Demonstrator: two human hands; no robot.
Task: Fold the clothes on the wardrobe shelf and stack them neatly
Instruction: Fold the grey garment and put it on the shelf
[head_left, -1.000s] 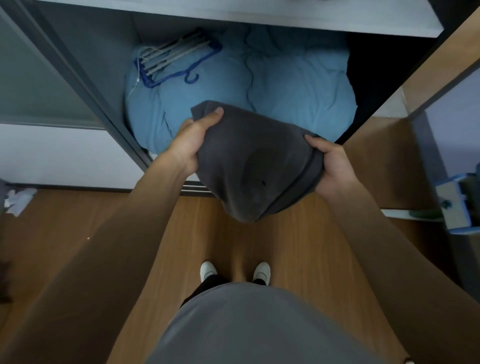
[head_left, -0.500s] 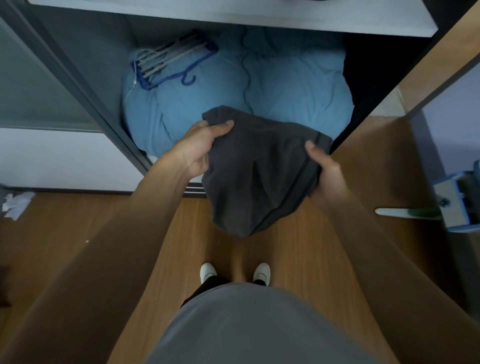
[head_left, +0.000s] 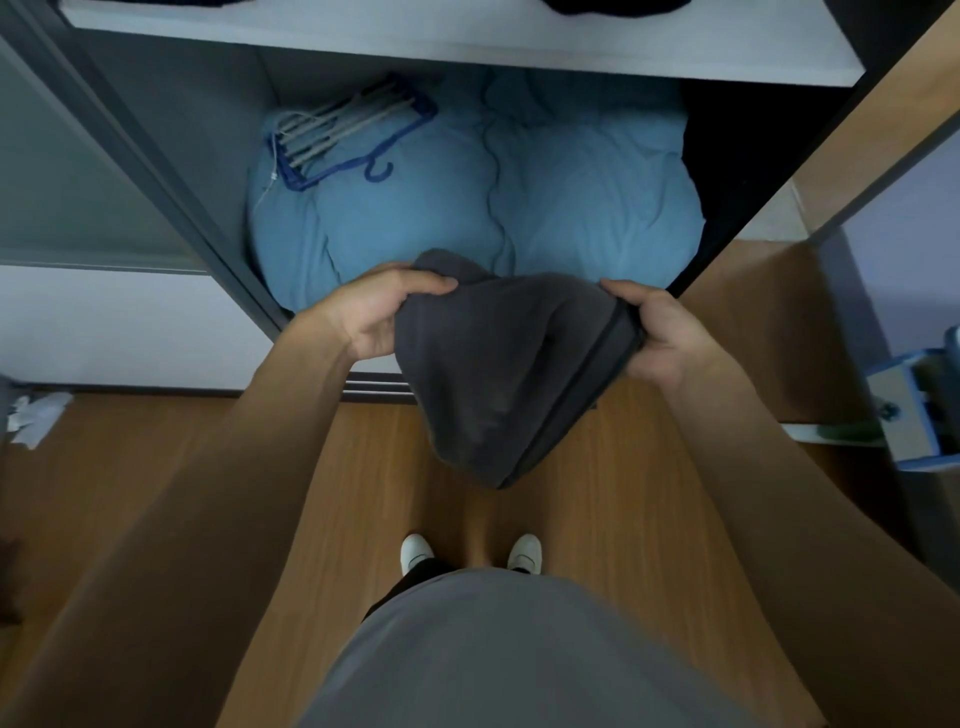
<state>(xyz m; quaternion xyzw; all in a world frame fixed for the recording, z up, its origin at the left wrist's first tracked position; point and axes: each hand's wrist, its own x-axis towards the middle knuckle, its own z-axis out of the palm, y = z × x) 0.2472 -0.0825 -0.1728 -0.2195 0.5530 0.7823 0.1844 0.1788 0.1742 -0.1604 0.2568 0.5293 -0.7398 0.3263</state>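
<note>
A dark grey folded garment (head_left: 498, 374) hangs in the air in front of the open wardrobe, its lower tip pointing at the floor. My left hand (head_left: 379, 312) grips its upper left edge, thumb on top. My right hand (head_left: 660, 332) grips its upper right edge, where a dark seam runs down. Above, the white wardrobe shelf (head_left: 467, 47) spans the top of the view, with dark clothes just showing at its upper rim.
Below the shelf a bulky light blue duvet (head_left: 519, 208) fills the compartment, with a bundle of blue and white hangers (head_left: 343, 135) on its left. A grey sliding door frame (head_left: 156, 182) stands left, a wooden panel (head_left: 883, 119) right. Wooden floor lies underfoot.
Both hands have drawn the grey garment toward me and lower in the view, and the cloth hangs more bunched between them. The view has tilted up, showing more of the white shelf.
</note>
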